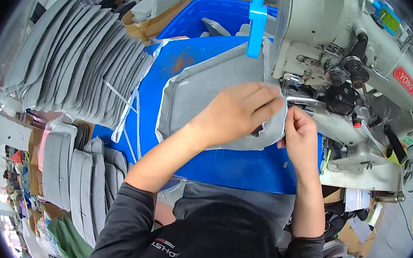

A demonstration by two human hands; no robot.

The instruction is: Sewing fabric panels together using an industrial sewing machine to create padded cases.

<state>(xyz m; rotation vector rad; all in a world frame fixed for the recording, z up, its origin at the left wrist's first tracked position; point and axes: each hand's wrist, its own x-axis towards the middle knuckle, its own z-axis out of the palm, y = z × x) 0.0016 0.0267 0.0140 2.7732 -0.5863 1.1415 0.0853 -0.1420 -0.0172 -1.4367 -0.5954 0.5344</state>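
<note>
A grey fabric cover (198, 97) with turned-up, pale-edged walls lies on the blue work table (235, 168), its right end beside the sewing machine (347, 90). My left hand (242, 110) reaches across it, fingers curled over the right wall near the front corner; the thumb is partly hidden. At the outer side of that same corner, my right hand (300, 129) pinches the cover's edge between thumb and bent fingers. The machine's metal working parts are just beyond both hands. Whatever lies between the right fingertips besides the edge is hidden.
Stacked grey fabric panels (80, 61) rise at the far left, with more grey pieces (79, 176) below. White strips (138, 120) hang along the table's left edge. A blue bin (188, 19) and a cardboard box (137, 28) stand behind. A blue clip (256, 27) hangs overhead.
</note>
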